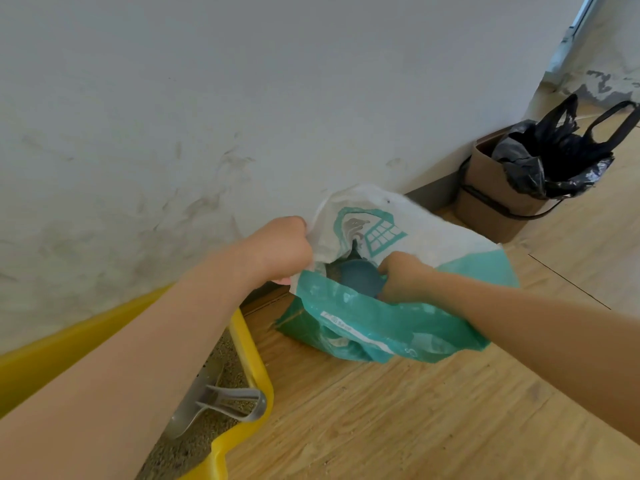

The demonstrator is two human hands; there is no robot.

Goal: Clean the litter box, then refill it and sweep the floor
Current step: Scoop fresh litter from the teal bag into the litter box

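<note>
Fingers of the left hand (282, 249) are curled tight round the white upper edge of the litter bag (388, 289), bunching the plastic at the far left of its mouth. The right hand (403, 277) reaches in from the right with its fingers curled over the near, teal edge of that mouth; they seem to grip the plastic there, though the fingertips are hidden inside the bag. Between the two hands the mouth gapes, and a dark blue rounded scoop (360, 278) shows inside with grainy litter beside it. The bag is white at the top with a teal house-shaped print, teal below, and sits on the wooden floor (398, 420) close to the scuffed white wall (207, 116). Just left of the bag, near the bottom left, stands the yellow litter box (254, 362), its corner rim touching the floor; brownish litter lies in it, and a grey slotted scoop (221, 401) rests on that litter with its handle toward the rim. Far to the right, well apart from the bag, a brown bin (498, 199) lined with a black plastic bag (554, 157) sits by the wall.
</note>
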